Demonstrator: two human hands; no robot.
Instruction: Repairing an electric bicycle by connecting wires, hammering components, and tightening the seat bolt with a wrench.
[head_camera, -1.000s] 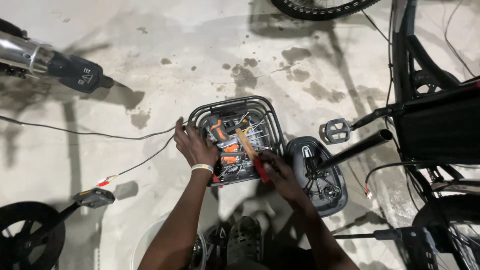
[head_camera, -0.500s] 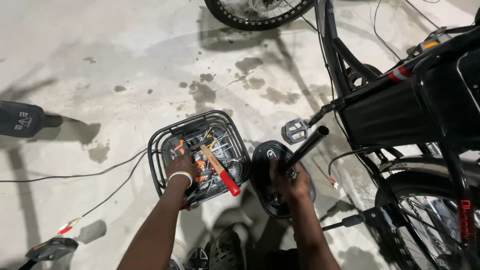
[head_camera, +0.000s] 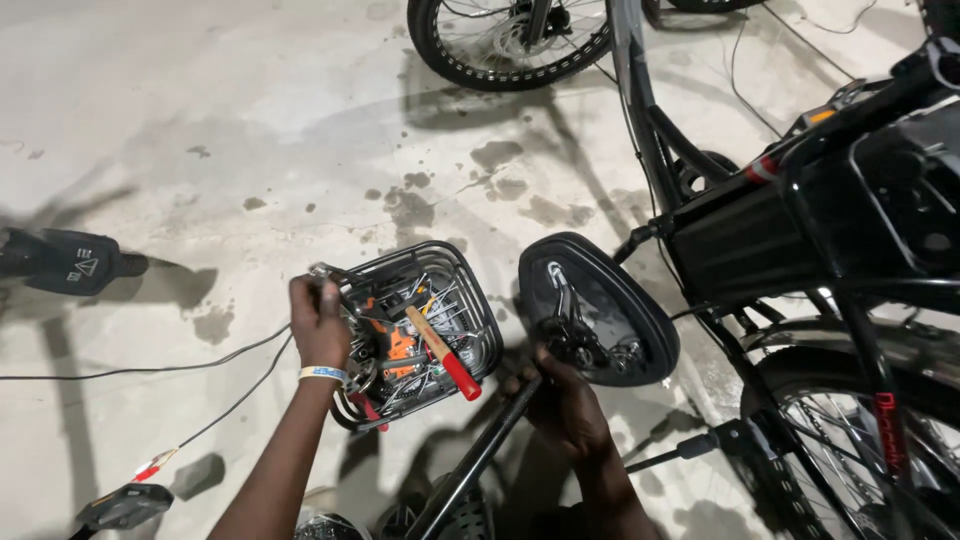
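Concrete floor (head_camera: 200, 120), stained, perhaps damp, under basket (head_camera: 480, 300) and bicycle (head_camera: 760, 230).

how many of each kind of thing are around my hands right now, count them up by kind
Wire basket: 1
Hammer: 1
Bike saddle on its post: 1
Hands: 2, left hand at the basket, right hand on the post
Total: 5

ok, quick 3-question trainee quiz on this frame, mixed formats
1. True or false: the left hand grips the wire basket by its rim.
2. What does the right hand hold? A) hammer B) seat post C) cable
3. Fill in: the red-handled hammer lies ___ the basket.

Key: 1 true. 2 B; the black post carries the upturned saddle. 3 inside.
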